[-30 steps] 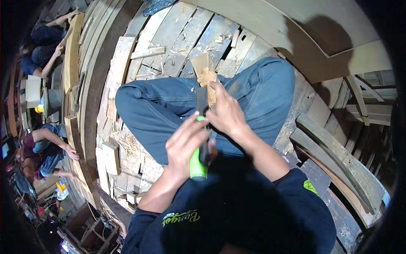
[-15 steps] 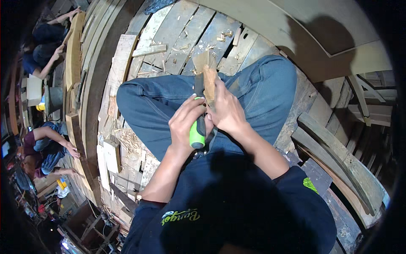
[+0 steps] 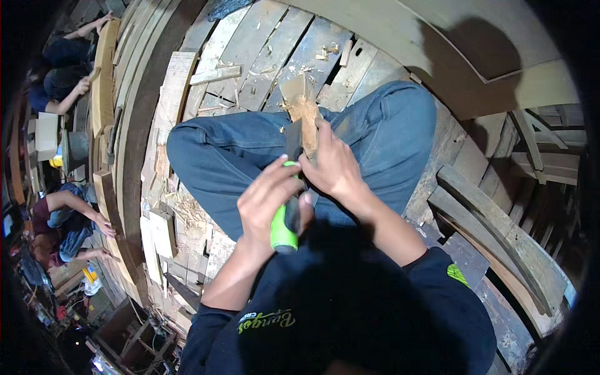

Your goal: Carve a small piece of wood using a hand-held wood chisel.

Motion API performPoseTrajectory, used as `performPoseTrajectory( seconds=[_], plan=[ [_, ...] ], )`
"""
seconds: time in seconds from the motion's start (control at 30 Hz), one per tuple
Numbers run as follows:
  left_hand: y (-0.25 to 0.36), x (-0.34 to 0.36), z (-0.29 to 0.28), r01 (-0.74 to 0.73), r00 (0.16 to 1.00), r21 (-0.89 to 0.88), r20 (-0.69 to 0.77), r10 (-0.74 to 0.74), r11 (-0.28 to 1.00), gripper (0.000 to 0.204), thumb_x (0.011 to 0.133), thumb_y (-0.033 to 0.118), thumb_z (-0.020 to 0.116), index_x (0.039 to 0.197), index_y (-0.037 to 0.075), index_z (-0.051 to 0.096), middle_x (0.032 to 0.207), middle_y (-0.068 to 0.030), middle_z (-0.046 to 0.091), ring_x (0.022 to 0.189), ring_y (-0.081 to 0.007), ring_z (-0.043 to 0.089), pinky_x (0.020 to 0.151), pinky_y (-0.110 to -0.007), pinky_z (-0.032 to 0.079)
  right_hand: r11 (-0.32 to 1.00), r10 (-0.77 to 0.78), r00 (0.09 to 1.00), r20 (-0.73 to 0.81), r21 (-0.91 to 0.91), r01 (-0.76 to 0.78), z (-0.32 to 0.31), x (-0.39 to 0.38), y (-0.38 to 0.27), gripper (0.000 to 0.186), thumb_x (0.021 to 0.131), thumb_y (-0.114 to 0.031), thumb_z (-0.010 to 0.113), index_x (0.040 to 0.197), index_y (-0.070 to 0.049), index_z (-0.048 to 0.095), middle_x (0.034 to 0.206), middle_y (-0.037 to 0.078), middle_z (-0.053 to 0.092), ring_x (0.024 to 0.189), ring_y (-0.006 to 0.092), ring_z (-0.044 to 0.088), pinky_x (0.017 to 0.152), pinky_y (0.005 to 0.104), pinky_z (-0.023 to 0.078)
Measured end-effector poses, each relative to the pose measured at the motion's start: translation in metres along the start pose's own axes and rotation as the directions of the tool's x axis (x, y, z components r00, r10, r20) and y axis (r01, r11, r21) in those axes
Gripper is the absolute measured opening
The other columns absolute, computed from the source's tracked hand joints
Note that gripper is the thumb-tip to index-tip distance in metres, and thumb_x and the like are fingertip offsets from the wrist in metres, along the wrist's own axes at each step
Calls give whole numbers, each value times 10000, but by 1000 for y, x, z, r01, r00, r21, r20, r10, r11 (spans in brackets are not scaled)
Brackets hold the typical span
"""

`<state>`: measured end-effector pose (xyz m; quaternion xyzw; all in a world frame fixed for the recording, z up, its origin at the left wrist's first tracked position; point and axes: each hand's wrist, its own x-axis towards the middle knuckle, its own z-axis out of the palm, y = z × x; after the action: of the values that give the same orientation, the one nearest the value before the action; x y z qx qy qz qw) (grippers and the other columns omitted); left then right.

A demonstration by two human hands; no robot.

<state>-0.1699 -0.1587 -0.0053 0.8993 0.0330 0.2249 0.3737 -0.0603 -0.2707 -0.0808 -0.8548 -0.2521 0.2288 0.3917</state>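
My left hand (image 3: pixel 265 203) is closed around the green-and-black handle of a chisel (image 3: pixel 284 228). Its flat dark blade lies along the left side of a short wooden piece (image 3: pixel 309 122) with rough, freshly cut faces. My right hand (image 3: pixel 334 159) grips the near part of that wood, thumb and fingers on its sides. The wood's far end widens into a paler block (image 3: pixel 295 87). Both hands are close together above my crossed legs (image 3: pixel 387 137), and the right fingers are near the blade. My left palm hides part of the handle.
Wood shavings (image 3: pixel 194 209) and offcuts lie on the plank floor (image 3: pixel 269 56). Long stacked beams (image 3: pixel 134 125) curve past on the left, with two people beyond them. A large board (image 3: pixel 475 56) stands far right; curved timbers (image 3: pixel 494 231) lie at the right.
The chisel and my left hand have moved back toward my body and slightly left along the wood. My right hand still holds the wood, almost in the same place.
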Motion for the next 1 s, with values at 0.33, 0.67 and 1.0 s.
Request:
performPoseTrajectory(
  seconds=[0.33,0.67,1.0],
  plan=[
    [-5,9,11,2,1000,-33,11,-2,999,127,791,24,721,902,-16,675,1034,-217,716,1061,-396,704,926,-441,563,1000,-19,1000,7,16,19,-6,3,1,634,796,-159,719,1268,96,382,1221,369,560,1101,520,593,956,525,508],
    [-31,13,14,80,997,-46,2,-80,996,120,818,23,709,924,-19,671,1044,-208,726,1076,-352,707,931,-411,549,998,-43,999,-6,-55,42,2,-1,8,704,812,-176,684,1353,130,354,1281,382,531,1158,519,572,995,504,500],
    [-12,17,10,-4,999,-47,-33,2,999,103,817,36,696,897,-24,670,970,-206,727,1003,-365,726,915,-421,572,1000,6,999,46,-8,-6,-1,1,0,824,775,-130,753,1425,126,315,1366,363,493,1235,489,538,1046,478,471]
  ],
)
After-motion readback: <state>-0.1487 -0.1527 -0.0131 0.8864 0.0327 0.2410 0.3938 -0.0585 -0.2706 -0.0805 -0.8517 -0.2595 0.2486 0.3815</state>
